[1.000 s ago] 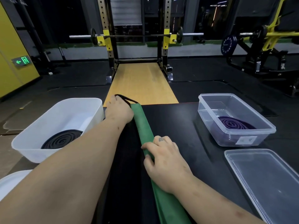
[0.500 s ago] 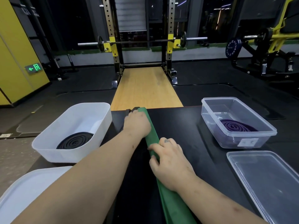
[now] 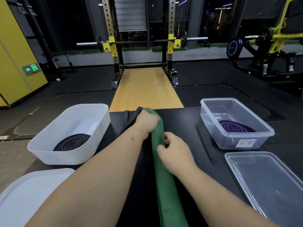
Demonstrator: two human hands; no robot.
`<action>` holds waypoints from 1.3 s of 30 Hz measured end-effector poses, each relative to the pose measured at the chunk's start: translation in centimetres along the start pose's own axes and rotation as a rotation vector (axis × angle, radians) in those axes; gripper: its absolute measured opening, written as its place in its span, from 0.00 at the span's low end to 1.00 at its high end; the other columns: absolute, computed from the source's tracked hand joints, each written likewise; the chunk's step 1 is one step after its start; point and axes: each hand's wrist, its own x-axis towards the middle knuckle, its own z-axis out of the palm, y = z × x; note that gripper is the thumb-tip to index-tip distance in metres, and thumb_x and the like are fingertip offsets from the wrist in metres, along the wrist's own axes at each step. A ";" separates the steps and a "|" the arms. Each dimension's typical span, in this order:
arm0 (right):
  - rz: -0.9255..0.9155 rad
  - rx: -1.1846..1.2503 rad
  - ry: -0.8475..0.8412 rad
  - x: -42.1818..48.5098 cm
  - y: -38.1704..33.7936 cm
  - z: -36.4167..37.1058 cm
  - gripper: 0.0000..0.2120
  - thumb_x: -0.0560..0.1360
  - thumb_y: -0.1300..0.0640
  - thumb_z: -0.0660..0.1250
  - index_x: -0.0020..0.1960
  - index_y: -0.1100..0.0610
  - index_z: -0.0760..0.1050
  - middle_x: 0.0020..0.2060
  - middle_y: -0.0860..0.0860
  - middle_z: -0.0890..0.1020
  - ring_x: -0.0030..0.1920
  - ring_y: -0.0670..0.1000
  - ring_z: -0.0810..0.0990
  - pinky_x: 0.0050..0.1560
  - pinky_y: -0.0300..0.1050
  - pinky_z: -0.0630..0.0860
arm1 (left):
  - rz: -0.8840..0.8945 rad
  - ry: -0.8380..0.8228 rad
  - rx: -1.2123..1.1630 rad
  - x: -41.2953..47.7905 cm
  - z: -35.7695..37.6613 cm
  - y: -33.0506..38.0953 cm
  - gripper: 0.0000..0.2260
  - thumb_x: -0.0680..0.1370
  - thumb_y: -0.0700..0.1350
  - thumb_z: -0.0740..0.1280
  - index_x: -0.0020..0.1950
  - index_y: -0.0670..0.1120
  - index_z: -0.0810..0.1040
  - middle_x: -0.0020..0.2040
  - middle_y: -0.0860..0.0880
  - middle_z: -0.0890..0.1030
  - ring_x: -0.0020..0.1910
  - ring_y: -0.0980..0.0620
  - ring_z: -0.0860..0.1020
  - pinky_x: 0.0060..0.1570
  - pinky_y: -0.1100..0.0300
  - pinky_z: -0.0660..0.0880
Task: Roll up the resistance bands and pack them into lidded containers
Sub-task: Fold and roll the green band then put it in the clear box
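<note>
A long green resistance band [image 3: 165,181] lies stretched along the black table toward me. My left hand [image 3: 146,122] grips its far end at the table's far edge, fingers curled round the green fold. My right hand [image 3: 173,152] holds the band a little nearer, fingers curled over its right edge. A black band [image 3: 131,117] lies beside the green one, partly under my left arm. A rolled black band [image 3: 72,142] sits in the white tub [image 3: 49,154]. A rolled purple band [image 3: 232,126] sits in the clear container [image 3: 255,141].
A white lid [image 3: 24,197] lies at the near left and a clear lid [image 3: 268,181] at the near right. Beyond the table's far edge are a wooden lifting platform [image 3: 146,89] and a squat rack with a barbell.
My left hand has curled round the green band's far end and lifted it into a fold. My right hand has shifted from pressing flat to gripping the band's edge.
</note>
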 end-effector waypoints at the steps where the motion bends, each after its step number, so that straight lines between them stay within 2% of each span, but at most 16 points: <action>1: 0.042 0.093 0.031 0.4 -0.1 -0.8 0.19 0.77 0.52 0.63 0.67 0.47 0.75 0.56 0.46 0.80 0.58 0.52 0.78 0.58 0.47 0.75 | 0.036 -0.060 -0.173 -0.6 0.1 0.3 0.21 0.82 0.41 0.65 0.75 0.45 0.68 0.55 0.45 0.80 0.50 0.46 0.82 0.50 0.48 0.82; 4: 0.185 0.308 0.145 2.0 0.4 -2.7 0.22 0.76 0.50 0.62 0.69 0.48 0.75 0.58 0.47 0.81 0.61 0.52 0.80 0.62 0.46 0.75 | 0.044 -0.233 -0.545 -2.3 0.6 0.7 0.15 0.84 0.37 0.62 0.68 0.53 0.70 0.52 0.36 0.85 0.45 0.42 0.85 0.50 0.45 0.83; 6: 0.256 0.496 0.142 3.3 1.6 -2.8 0.24 0.72 0.50 0.61 0.67 0.48 0.75 0.57 0.51 0.82 0.58 0.55 0.83 0.60 0.52 0.80 | -0.016 -0.271 -0.497 -2.8 1.2 0.4 0.11 0.85 0.37 0.60 0.66 0.44 0.73 0.49 0.34 0.84 0.41 0.42 0.85 0.46 0.47 0.84; 8: 0.317 0.665 0.064 4.3 2.6 -2.6 0.20 0.70 0.54 0.62 0.62 0.52 0.73 0.58 0.57 0.83 0.52 0.55 0.86 0.51 0.50 0.84 | -0.079 -0.264 -0.426 -3.2 1.8 0.0 0.10 0.85 0.36 0.59 0.64 0.37 0.73 0.47 0.36 0.84 0.38 0.44 0.85 0.39 0.51 0.84; 10: 0.326 0.750 -0.017 4.8 2.6 -2.8 0.14 0.74 0.58 0.64 0.59 0.54 0.68 0.60 0.61 0.83 0.50 0.56 0.87 0.45 0.49 0.85 | -0.097 -0.248 -0.420 -3.2 2.3 -0.4 0.09 0.84 0.36 0.60 0.62 0.36 0.75 0.47 0.37 0.84 0.38 0.45 0.85 0.37 0.52 0.82; 11: 0.311 0.764 -0.050 4.9 2.5 -2.8 0.13 0.76 0.60 0.64 0.60 0.55 0.70 0.58 0.61 0.84 0.50 0.58 0.87 0.46 0.53 0.85 | -0.100 -0.233 -0.408 -3.2 2.4 -0.7 0.09 0.84 0.36 0.60 0.61 0.36 0.76 0.48 0.38 0.84 0.39 0.44 0.84 0.38 0.52 0.82; 13: 0.293 0.744 -0.113 4.9 2.1 -2.7 0.13 0.77 0.58 0.65 0.59 0.60 0.77 0.54 0.63 0.85 0.48 0.60 0.85 0.50 0.60 0.83 | -0.103 -0.212 -0.427 -3.1 2.6 -0.8 0.09 0.83 0.36 0.60 0.60 0.36 0.77 0.48 0.38 0.83 0.41 0.43 0.83 0.39 0.51 0.82; 16: 0.320 0.744 -0.216 4.5 1.6 -2.4 0.11 0.81 0.61 0.64 0.61 0.62 0.78 0.52 0.63 0.86 0.49 0.63 0.86 0.49 0.57 0.83 | -0.108 -0.150 -0.517 -3.4 2.5 -0.6 0.10 0.83 0.35 0.58 0.60 0.38 0.77 0.47 0.37 0.84 0.40 0.43 0.84 0.43 0.47 0.83; 19: 0.324 0.740 -0.298 3.6 1.3 -2.3 0.10 0.82 0.63 0.63 0.61 0.64 0.77 0.50 0.63 0.87 0.47 0.62 0.88 0.40 0.52 0.84 | -0.069 -0.114 -0.306 -3.4 2.1 -0.5 0.12 0.78 0.36 0.58 0.57 0.38 0.77 0.51 0.35 0.83 0.46 0.40 0.83 0.49 0.45 0.82; 22: 0.328 0.705 -0.270 2.7 1.5 -2.3 0.10 0.81 0.65 0.62 0.60 0.65 0.78 0.48 0.63 0.87 0.45 0.62 0.88 0.39 0.52 0.84 | -0.070 -0.142 -0.182 -3.8 1.8 -0.9 0.12 0.74 0.36 0.59 0.52 0.36 0.78 0.50 0.34 0.82 0.47 0.39 0.81 0.49 0.45 0.80; 26: 0.343 0.689 -0.234 0.5 1.8 -2.6 0.11 0.81 0.68 0.59 0.58 0.66 0.78 0.45 0.64 0.87 0.39 0.60 0.87 0.37 0.51 0.83 | -0.030 -0.207 -0.132 -7.5 1.1 -1.2 0.13 0.77 0.33 0.58 0.55 0.35 0.80 0.51 0.37 0.84 0.47 0.37 0.83 0.46 0.45 0.83; 28: 0.340 0.670 -0.242 -1.0 1.9 -2.6 0.12 0.80 0.68 0.59 0.59 0.65 0.78 0.45 0.63 0.87 0.40 0.60 0.87 0.39 0.54 0.84 | -0.029 -0.222 -0.143 -9.1 0.8 -1.7 0.12 0.78 0.32 0.59 0.56 0.36 0.80 0.51 0.38 0.84 0.47 0.40 0.84 0.42 0.50 0.83; 32: 0.342 0.639 -0.254 -4.5 2.1 -2.5 0.14 0.78 0.66 0.61 0.61 0.59 0.77 0.48 0.60 0.87 0.47 0.60 0.87 0.50 0.64 0.85 | -0.055 -0.234 -0.144 -12.6 0.3 -2.3 0.11 0.79 0.33 0.61 0.56 0.39 0.80 0.51 0.40 0.85 0.49 0.40 0.85 0.48 0.43 0.84; 34: 0.345 0.628 -0.263 -6.4 2.3 -2.7 0.15 0.77 0.65 0.62 0.63 0.57 0.76 0.49 0.59 0.87 0.47 0.59 0.87 0.48 0.63 0.85 | -0.078 -0.247 -0.145 -14.4 0.1 -2.5 0.10 0.78 0.34 0.61 0.56 0.40 0.80 0.51 0.40 0.85 0.49 0.40 0.85 0.48 0.41 0.84; 37: 0.354 0.602 -0.295 -8.9 2.7 -3.1 0.18 0.76 0.65 0.64 0.64 0.55 0.74 0.49 0.59 0.86 0.45 0.59 0.87 0.39 0.56 0.85 | -0.115 -0.255 -0.137 -17.0 0.0 -2.7 0.11 0.78 0.34 0.62 0.57 0.40 0.79 0.50 0.41 0.85 0.47 0.41 0.85 0.45 0.44 0.85; 39: 0.352 0.580 -0.295 -10.2 3.0 -3.2 0.20 0.73 0.64 0.65 0.63 0.53 0.75 0.48 0.59 0.87 0.46 0.61 0.88 0.44 0.66 0.85 | -0.145 -0.249 -0.138 -18.2 -0.1 -3.3 0.12 0.77 0.33 0.62 0.57 0.39 0.79 0.50 0.40 0.85 0.46 0.42 0.85 0.43 0.46 0.85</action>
